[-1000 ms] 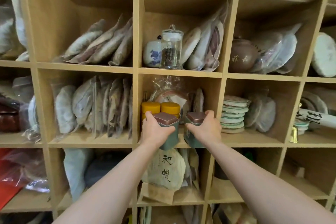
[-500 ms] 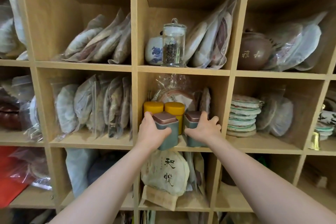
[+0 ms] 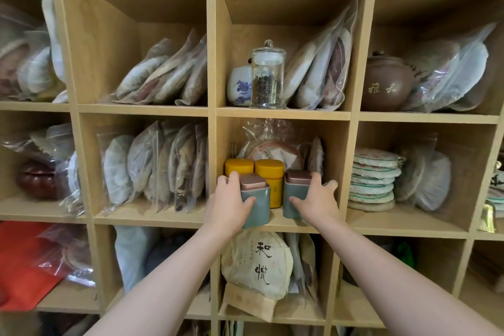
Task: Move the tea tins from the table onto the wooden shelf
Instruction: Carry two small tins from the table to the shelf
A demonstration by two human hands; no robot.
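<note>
Two green tea tins with copper lids are at the middle compartment of the wooden shelf (image 3: 163,219). My left hand (image 3: 227,206) grips the left green tin (image 3: 256,204), whose base overlaps the shelf's front edge. The right green tin (image 3: 293,194) stands upright on the shelf board. My right hand (image 3: 317,203) holds it, thumb on its front and fingers round its right side, with the outer finger spread away. Two yellow tins (image 3: 270,180) stand right behind the green ones.
Bagged tea cakes lean behind the yellow tins and fill the compartments to the left. A glass jar (image 3: 267,76) and a white cup stand one level up. A stack of wrapped tea cakes (image 3: 373,180) lies in the compartment to the right, and a wrapped cake (image 3: 257,264) below.
Both hands have carried the green tins up and into the compartment. The right tin now stands on the shelf board, and my right hand's outer finger has spread away.
</note>
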